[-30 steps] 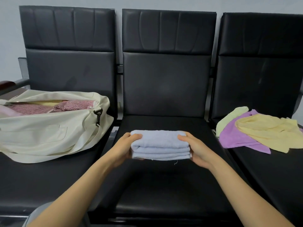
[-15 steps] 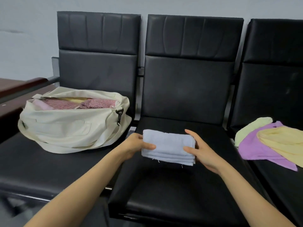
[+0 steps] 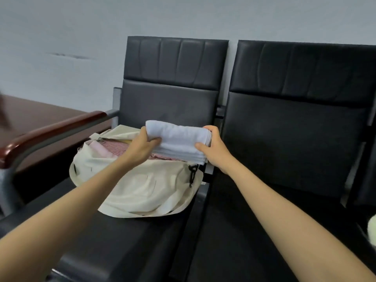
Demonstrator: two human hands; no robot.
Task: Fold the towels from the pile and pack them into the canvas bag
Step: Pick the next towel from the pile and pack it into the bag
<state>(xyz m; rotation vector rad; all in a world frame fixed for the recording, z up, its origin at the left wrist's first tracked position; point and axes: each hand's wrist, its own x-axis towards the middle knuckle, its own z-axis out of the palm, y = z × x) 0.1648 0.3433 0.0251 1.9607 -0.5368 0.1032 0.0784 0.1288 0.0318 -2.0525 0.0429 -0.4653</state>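
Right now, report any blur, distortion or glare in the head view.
Head view: motion blur smears the far left edge and softens the wooden armrest; wide-angle bending curves the seat backs and stretches both forearms near the bottom; lighting is flat and soft, no harsh glare, only dull sheen on the black seat; the folded towel, both hands and the canvas bag stay reasonably sharp.

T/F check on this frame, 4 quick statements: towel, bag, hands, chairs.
1. Both hands, left hand and right hand, hold the folded pale blue towel. True.
2. The cream canvas bag is zipped shut. False: it gapes open, pink and red towels showing inside.
3. The bag sits on a black padded chair seat. True.
4. The blue towel lies flat on the seat. False: it is held over the bag's opening.
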